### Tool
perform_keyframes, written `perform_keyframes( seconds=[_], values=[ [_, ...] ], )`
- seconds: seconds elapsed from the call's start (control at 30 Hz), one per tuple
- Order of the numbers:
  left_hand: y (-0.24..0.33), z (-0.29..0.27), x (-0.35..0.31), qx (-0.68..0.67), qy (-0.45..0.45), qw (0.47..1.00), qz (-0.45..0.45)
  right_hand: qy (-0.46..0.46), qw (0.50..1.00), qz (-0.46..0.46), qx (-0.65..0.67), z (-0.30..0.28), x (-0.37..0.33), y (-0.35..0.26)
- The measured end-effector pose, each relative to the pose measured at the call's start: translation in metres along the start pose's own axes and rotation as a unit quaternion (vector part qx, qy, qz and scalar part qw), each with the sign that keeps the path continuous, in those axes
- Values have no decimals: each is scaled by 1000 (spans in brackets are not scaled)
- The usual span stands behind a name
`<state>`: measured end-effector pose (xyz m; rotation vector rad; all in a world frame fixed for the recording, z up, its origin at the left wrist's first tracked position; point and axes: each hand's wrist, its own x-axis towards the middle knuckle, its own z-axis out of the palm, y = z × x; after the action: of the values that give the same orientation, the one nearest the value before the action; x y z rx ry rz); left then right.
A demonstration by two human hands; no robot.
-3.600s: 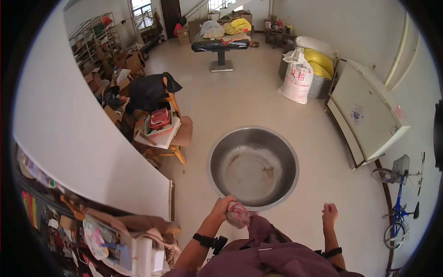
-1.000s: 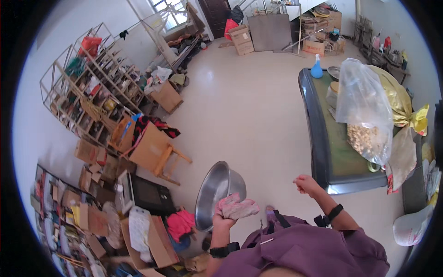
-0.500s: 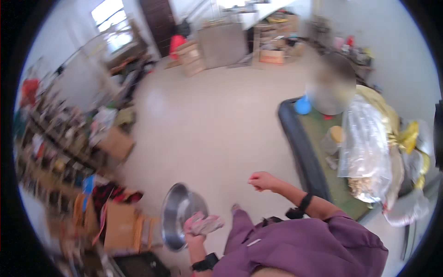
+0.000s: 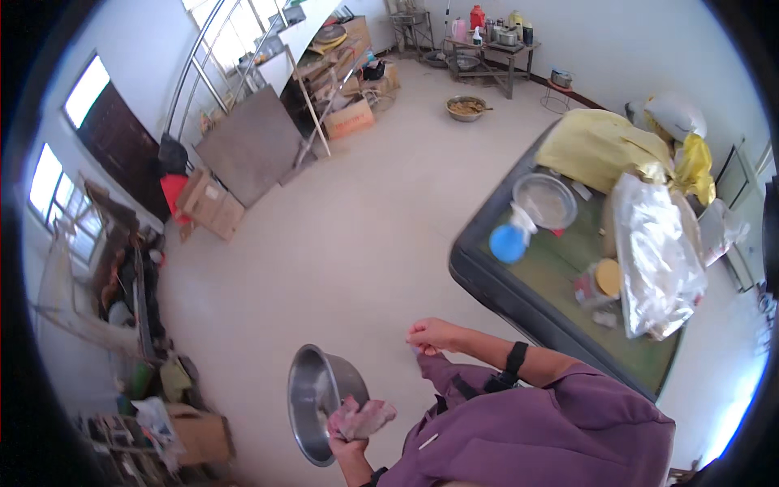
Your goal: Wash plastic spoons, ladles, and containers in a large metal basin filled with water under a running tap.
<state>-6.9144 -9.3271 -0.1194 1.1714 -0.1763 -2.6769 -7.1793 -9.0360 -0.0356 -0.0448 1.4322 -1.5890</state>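
Note:
At the lower middle, a deep metal basin (image 4: pixel 311 406) is tipped on its side, its opening toward the left. My left hand (image 4: pixel 349 448) is closed at the basin's near right rim, together with a crumpled pink-and-white cloth (image 4: pixel 363 417). The cloth bunches above the fingers and hides part of the rim and the grip. My right hand (image 4: pixel 434 335) hangs in front of my body with its fingers curled in, and nothing shows in it. Both wrists wear black straps.
On my right stands a dark-edged green table (image 4: pixel 560 276) with a round clear-lidded bowl (image 4: pixel 544 201), a blue ball-like object (image 4: pixel 509 243), a yellow-lidded jar (image 4: pixel 607 278) and a silvery plastic bag (image 4: pixel 653 252). A food-filled basin (image 4: pixel 466 108) sits on the floor ahead. Cardboard boxes (image 4: pixel 209 204) stand far left.
My view has swung to the right and the table appears nearer. My left hand still carries the basin and cloth. The right hand has moved in toward my body. The person by the table is out of view.

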Motion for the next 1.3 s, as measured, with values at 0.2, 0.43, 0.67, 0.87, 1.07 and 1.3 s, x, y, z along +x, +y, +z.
perform_keyframes(
  seconds=[0.2, 0.43, 0.67, 0.87, 1.07, 1.3],
  values=[
    [40, 239, 131, 64, 24, 997, -42, 26, 992, -8, 121, -64, 169, -143],
    [80, 444, 325, 239, -145, 954, -108, 114, 991, 3, 68, -135, 304, -302],
    [80, 652, 544, 366, -134, 904, -176, 207, 964, -13, 166, -260, 417, -420],
    [23, 854, 668, 479, -219, 789, -316, 351, 909, -64, 216, -341, 428, -535],
    [-93, 1029, 747, 545, -266, 717, -344, 422, 834, -140, 327, -451, 468, -596],
    [-183, 1163, 960, 689, -285, 651, -141, 472, 814, -145, 307, -640, 580, -715]
  ],
)
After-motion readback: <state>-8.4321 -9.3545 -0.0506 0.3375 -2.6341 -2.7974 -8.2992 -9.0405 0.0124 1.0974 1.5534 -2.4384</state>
